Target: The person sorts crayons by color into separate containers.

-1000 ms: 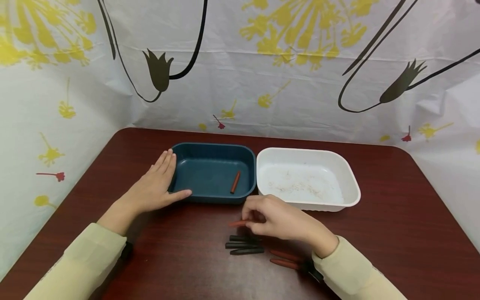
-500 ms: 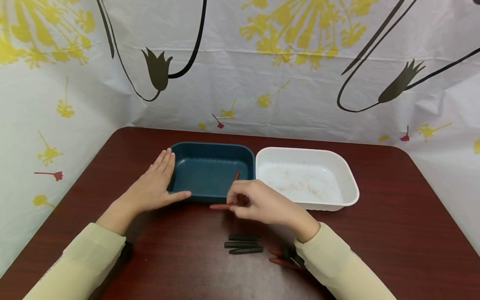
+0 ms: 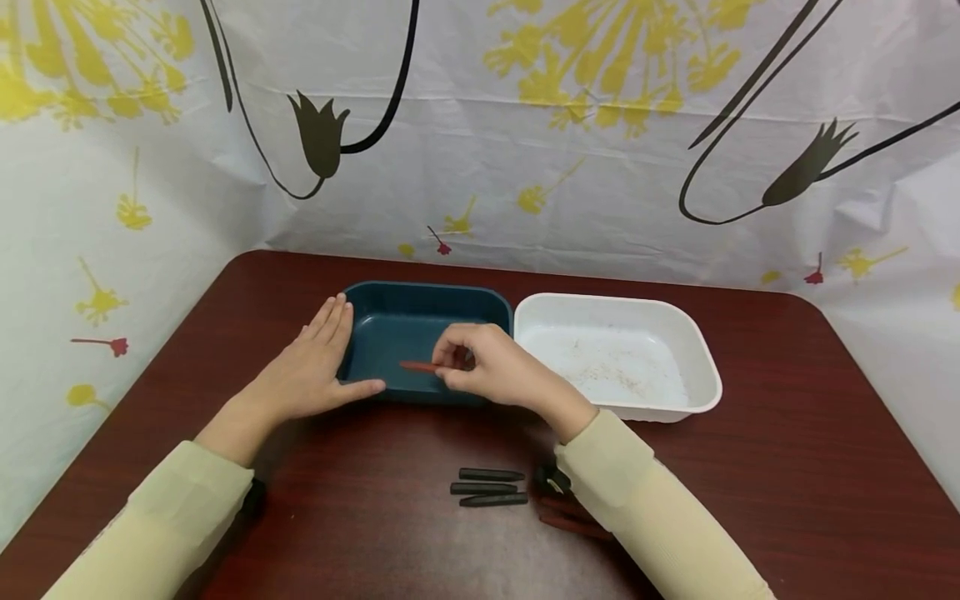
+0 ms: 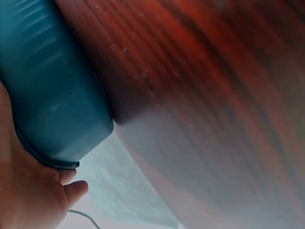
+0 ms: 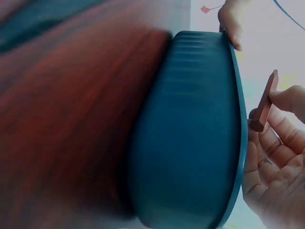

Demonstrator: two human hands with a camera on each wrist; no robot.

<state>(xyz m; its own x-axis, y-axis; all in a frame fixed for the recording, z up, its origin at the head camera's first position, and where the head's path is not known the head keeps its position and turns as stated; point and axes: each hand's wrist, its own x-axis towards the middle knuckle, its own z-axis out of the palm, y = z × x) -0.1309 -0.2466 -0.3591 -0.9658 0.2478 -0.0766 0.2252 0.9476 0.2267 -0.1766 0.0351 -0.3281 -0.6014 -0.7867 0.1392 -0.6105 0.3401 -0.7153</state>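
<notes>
My right hand [image 3: 491, 367] pinches a brownish-red crayon [image 3: 418, 366] over the dark blue tray [image 3: 427, 296]. In the right wrist view the crayon [image 5: 265, 102] shows flat sides and a tapered tip, held between thumb and fingers above the tray's rim. Straight-fingered, my left hand [image 3: 307, 371] rests on the tray's left end, its thumb along the front rim. The left wrist view has that hand [image 4: 28, 195] against the tray's edge. The right hand covers the tray's right part. Several dark crayons [image 3: 489, 488] lie on the table in front.
A white tray [image 3: 708, 392] with specks on its floor stands right beside the blue one. More red crayons [image 3: 570, 525] lie partly under my right forearm. A patterned sheet [image 3: 615, 192] hangs behind the dark red table [image 3: 360, 517].
My right hand has carried the red crayon from the table, leftward and up, to over the blue tray. It now covers the crayon seen lying there before. The left hand stays put.
</notes>
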